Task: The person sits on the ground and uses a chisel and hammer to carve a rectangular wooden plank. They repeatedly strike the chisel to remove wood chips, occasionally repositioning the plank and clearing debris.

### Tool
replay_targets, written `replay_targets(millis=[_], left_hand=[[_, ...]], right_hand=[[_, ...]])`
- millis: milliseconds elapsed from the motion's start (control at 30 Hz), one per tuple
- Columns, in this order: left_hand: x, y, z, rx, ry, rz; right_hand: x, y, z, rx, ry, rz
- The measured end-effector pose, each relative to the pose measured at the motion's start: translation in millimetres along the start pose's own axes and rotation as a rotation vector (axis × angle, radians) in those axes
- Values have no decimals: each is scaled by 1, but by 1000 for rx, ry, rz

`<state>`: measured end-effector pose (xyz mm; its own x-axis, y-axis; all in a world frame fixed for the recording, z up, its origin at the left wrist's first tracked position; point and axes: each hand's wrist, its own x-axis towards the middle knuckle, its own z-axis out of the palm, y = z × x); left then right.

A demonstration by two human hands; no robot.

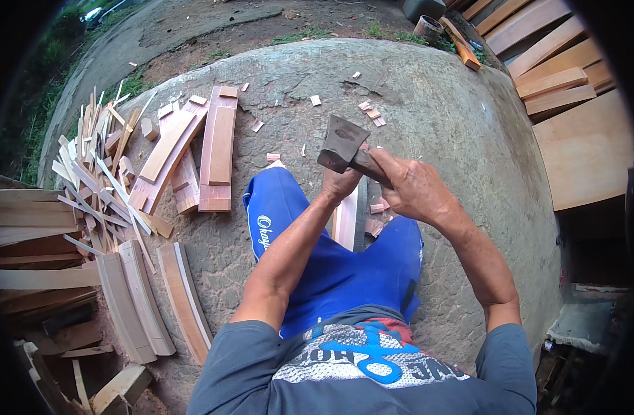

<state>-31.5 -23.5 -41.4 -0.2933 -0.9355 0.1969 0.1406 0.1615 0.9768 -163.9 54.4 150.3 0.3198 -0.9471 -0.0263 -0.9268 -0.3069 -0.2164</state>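
My right hand (403, 180) grips the dark wooden handle of a hatchet (343, 142), whose broad steel head is raised in the middle of the view. Just below the head, my left hand (339, 181) is closed; what it holds is partly hidden by the tool and I cannot make it out. Under my hands a pale board (342, 225) lies between my knees along a grey strip, with small pink wood chips (372, 227) beside it on the concrete.
Curved boards with blocks (217, 152) and a heap of thin offcuts (96, 173) lie on the left, with more curved pieces (127, 304) nearer me. Stacked planks (552, 90) border the right. A can (426, 29) and a short beam (461, 43) sit at the back edge.
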Motion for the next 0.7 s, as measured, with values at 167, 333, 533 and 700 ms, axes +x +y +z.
replay_targets(millis=[167,333,533,700], left_hand=[[3,24,1,-61,-75,-113],[-1,-6,-4,183,-3,209],[6,9,-4,-63,-231,-206],[-12,3,-3,22,-47,58]], right_hand=[[-5,-22,-38,242,296,84],[-7,2,16,-67,-77,85],[-18,-5,0,206,231,136],[-21,10,34,131,-14,157]])
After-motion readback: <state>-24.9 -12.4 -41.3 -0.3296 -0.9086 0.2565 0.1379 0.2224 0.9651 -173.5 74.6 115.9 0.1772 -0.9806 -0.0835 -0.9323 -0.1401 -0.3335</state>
